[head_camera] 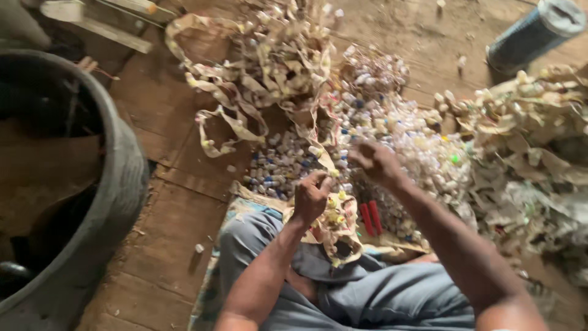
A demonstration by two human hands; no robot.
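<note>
Your left hand (310,197) curls closed around a tan backing strip (334,216) studded with yellowish caps, forearm rising from your lap. Your right hand (375,162) pinches the same strip higher up (the blur makes that grip uncertain). Small clear plastic vials (392,132) lie heaped ahead, crumpled spent strips (263,61) piled behind. A dark round tub (116,184) crowds the left; bare wooden planks (177,202) lie between.
</note>
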